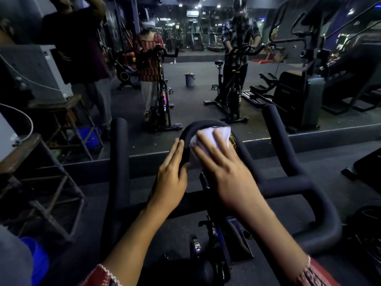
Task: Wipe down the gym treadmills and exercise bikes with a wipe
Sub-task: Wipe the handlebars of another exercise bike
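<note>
Black handlebars (288, 186), a white wipe (214, 134), red-and-white patterned sleeves (317, 273), and a blue bin (39, 259).

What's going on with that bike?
A person is cleaning an exercise bike's handlebars. The right hand presses a white wipe flat on top of the middle loop, fingers spread. The left hand rests against the loop's left side. The long outer grips are not being touched right now.
</note>
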`<state>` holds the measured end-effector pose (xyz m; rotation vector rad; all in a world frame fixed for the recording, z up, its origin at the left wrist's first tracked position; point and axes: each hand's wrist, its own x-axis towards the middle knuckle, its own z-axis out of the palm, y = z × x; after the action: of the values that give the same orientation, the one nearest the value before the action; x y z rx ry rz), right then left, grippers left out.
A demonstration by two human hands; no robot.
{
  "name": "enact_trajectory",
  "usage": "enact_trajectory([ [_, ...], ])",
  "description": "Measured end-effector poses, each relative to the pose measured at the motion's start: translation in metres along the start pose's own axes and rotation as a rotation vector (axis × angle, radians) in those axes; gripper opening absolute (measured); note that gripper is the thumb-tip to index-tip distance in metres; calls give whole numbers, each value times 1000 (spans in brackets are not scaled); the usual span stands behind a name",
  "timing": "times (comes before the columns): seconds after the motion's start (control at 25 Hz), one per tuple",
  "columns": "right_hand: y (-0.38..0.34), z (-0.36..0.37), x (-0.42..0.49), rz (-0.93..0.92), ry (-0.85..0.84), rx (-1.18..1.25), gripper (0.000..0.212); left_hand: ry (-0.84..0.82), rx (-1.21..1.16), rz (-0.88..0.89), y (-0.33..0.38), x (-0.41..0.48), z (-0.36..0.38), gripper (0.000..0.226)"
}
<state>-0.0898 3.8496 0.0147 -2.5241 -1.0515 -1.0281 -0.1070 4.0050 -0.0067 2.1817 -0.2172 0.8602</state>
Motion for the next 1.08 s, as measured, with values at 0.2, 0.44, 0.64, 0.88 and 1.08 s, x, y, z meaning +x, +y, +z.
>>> enact_trajectory([
  [0.2,-13,0,-36,5,-37,-61,65,-5,-7,-6,0,0,0,55],
  [0.44,-6,-2,20,76,15,-73,54,-11,-22,-22,0,-2,-2,53],
  [0.64,-8,-3,-33,-28,-54,-89,65,34,-36,11,4,-1,-2,49],
  [0.88,13,-9,42,249,48,136,44,85,-74,37,15,5,6,55],
  [1.08,5,-11,-7,534,89,553,54,-3,-26,123,15,6,16,76],
])
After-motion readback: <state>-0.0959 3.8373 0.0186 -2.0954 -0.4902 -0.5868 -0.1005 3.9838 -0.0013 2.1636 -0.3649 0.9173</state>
